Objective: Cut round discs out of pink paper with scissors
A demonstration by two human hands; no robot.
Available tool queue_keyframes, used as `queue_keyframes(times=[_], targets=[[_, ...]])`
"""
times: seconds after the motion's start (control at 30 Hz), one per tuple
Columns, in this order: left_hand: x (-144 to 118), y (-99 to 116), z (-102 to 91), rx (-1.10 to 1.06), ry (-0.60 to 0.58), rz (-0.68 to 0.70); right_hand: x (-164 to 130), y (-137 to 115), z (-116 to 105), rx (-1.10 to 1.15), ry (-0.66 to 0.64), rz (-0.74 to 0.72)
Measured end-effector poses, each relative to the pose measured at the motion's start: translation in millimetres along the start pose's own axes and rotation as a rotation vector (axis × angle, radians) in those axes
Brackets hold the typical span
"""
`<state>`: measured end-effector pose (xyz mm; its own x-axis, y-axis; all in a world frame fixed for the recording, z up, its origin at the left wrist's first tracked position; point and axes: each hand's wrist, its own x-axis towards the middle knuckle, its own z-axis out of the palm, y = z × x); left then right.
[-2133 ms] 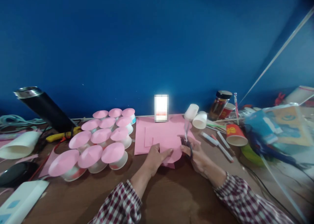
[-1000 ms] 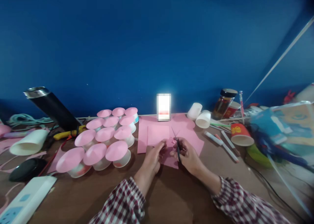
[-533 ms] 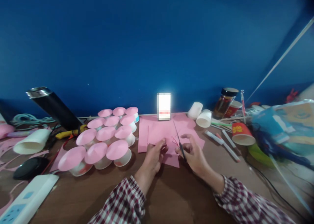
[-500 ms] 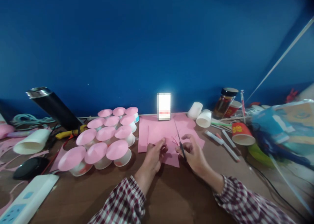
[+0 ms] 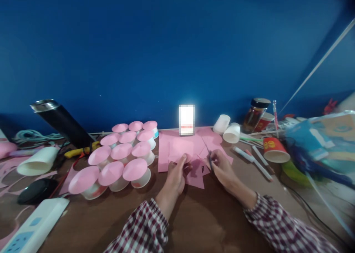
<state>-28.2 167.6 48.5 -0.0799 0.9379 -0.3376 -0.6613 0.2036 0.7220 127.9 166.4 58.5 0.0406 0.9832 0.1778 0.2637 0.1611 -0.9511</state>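
Note:
My left hand (image 5: 175, 173) pinches a small piece of pink paper (image 5: 195, 172) just above the brown table (image 5: 199, 223). My right hand (image 5: 222, 168) grips a pair of dark-handled scissors (image 5: 210, 161), their blades at the paper's right edge. Both hands hover over larger pink sheets (image 5: 183, 146) that lie flat on the table. Whether the blades are apart is too blurred to tell.
Several upturned paper cups with pink paper caps (image 5: 122, 160) cluster at the left. A bright phone screen (image 5: 186, 120) stands against the blue wall. White cups (image 5: 231, 132), a jar (image 5: 252, 114), a red cup (image 5: 274, 149) and markers (image 5: 252, 159) lie at the right. A black flask (image 5: 59, 121) leans at the left.
The scissors, pointing up and away half a second ago, have dropped down against the small pink piece. My left hand has turned the paper slightly. The view shifted a little.

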Motion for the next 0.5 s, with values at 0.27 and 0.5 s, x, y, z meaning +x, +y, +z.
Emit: queue_keyframes(times=[0.27,0.5], targets=[[1.6,4.3,-1.6,-0.028,-0.029,-0.029,11.4,0.9,-18.6,-0.060,-0.045,-0.066],[3.4,5.5,0.2,-0.102,0.055,-0.038,5.1,13.3,-12.4,-0.531,-0.025,-0.131]])
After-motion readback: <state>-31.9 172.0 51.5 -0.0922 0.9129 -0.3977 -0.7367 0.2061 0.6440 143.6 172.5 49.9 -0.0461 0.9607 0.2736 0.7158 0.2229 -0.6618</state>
